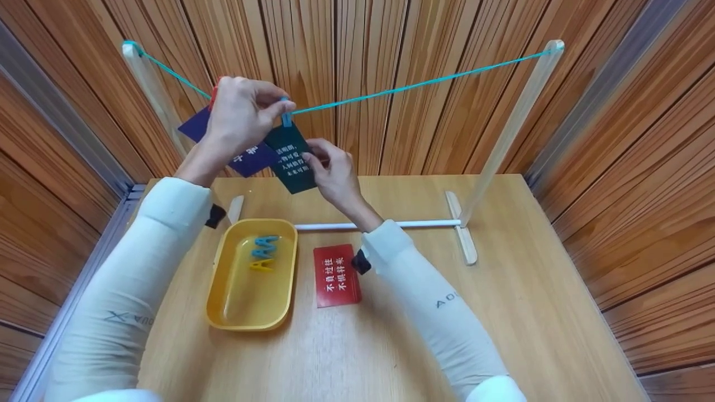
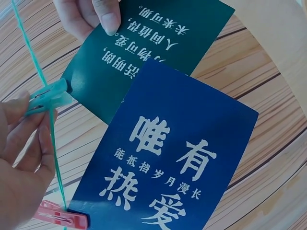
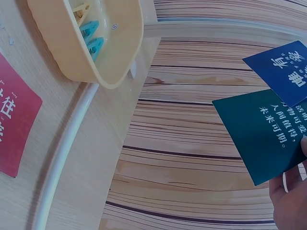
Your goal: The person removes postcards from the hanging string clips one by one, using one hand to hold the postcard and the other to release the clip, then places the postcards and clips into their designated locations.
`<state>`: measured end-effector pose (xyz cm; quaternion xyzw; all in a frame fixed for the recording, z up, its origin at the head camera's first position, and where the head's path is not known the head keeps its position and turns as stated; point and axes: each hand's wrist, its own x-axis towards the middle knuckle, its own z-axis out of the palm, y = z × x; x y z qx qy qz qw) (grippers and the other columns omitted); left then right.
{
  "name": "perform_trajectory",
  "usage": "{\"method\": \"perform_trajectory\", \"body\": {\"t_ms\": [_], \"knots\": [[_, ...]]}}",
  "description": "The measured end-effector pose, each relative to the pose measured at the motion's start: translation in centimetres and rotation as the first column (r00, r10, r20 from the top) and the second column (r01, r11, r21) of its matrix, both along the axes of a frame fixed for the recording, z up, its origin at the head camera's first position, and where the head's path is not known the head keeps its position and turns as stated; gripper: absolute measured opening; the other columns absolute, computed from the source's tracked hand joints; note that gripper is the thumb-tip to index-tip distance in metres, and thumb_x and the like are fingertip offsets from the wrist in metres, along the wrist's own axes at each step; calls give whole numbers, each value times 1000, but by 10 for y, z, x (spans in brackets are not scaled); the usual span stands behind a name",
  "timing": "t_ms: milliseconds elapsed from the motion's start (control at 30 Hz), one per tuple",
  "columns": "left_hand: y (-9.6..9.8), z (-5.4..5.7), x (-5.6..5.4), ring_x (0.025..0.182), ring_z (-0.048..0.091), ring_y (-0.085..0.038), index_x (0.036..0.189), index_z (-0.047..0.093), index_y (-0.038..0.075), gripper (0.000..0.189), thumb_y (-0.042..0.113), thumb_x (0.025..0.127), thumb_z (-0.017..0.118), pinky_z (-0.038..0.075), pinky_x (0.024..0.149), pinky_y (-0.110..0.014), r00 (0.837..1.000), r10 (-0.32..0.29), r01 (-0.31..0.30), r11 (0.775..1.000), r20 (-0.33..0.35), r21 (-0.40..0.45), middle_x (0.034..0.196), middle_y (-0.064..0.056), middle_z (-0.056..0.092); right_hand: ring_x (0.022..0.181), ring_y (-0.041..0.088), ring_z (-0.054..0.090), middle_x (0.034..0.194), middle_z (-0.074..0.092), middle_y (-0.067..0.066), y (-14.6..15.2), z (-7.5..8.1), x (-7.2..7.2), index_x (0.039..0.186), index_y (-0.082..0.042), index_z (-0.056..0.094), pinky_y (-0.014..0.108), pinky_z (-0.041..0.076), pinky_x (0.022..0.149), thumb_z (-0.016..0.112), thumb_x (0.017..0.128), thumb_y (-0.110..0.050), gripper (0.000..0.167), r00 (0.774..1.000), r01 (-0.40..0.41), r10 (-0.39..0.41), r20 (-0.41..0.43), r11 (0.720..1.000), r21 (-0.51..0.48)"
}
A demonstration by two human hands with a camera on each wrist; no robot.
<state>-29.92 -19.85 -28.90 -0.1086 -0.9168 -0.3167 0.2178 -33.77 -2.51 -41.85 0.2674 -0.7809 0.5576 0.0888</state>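
My left hand (image 1: 237, 114) pinches a blue clothespin (image 2: 47, 97) at the green cord (image 1: 413, 86). The clothespin's tip meets the corner of a dark green card (image 1: 290, 162) with white writing; whether it bites the card I cannot tell. Along the card's edge, the thumb and fingers of my right hand (image 1: 335, 173) hold it. A dark blue card (image 2: 187, 129) hangs beside it, overlapping the green one, with a red clothespin (image 2: 62, 215) at its corner on the cord. In the head view my left hand hides part of the blue card.
Two wooden posts, the right one (image 1: 511, 134) in plain sight, carry the cord. A white bar (image 1: 413, 224) joins their feet. On the table (image 1: 435, 335) stand a yellow tray (image 1: 210, 312) with blue and yellow clothespins (image 1: 264, 252) and, beside it, a red card (image 1: 335, 276).
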Motion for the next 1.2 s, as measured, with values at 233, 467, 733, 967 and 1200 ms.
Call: {"method": "perform_trajectory", "body": {"t_ms": [233,467,733,967,1200], "knots": [[2,-1,1,104,78,-20,118,80,10,28,30,104,66,64,93,-38,999,3,-2,1000,-46,11,112,-8,82,105,18,71,126,76,8,3,-2,1,135,-10,67,27,60,100,60,108,-21,30,1000,-6,6,12,1000,-22],[4,2,3,106,77,-18,119,81,12,27,30,103,67,64,95,-38,999,-13,13,1000,-44,11,113,-7,82,104,19,71,124,76,9,6,-2,0,135,-10,67,29,61,100,60,107,-20,30,1000,4,-3,25,999,-42],[8,6,7,107,77,-19,117,81,14,27,31,103,67,64,93,-39,991,-50,51,999,-122,11,111,-7,82,106,20,72,124,76,10,10,0,0,133,-8,68,32,61,99,60,107,-17,28,1000,-11,12,9,999,-45],[13,13,9,106,77,-19,117,81,13,25,30,103,68,61,96,-37,981,-80,85,996,-177,24,110,-7,82,102,18,71,122,77,10,12,1,0,133,-9,68,31,61,97,62,107,-18,29,1000,-9,9,12,998,-63],[14,18,12,105,78,-21,116,81,10,26,29,103,69,59,102,-37,966,-122,124,992,-228,-3,109,-8,83,102,16,71,122,77,7,17,-2,0,132,-11,70,29,62,98,63,106,-20,28,1000,-2,3,14,996,-93]]}}
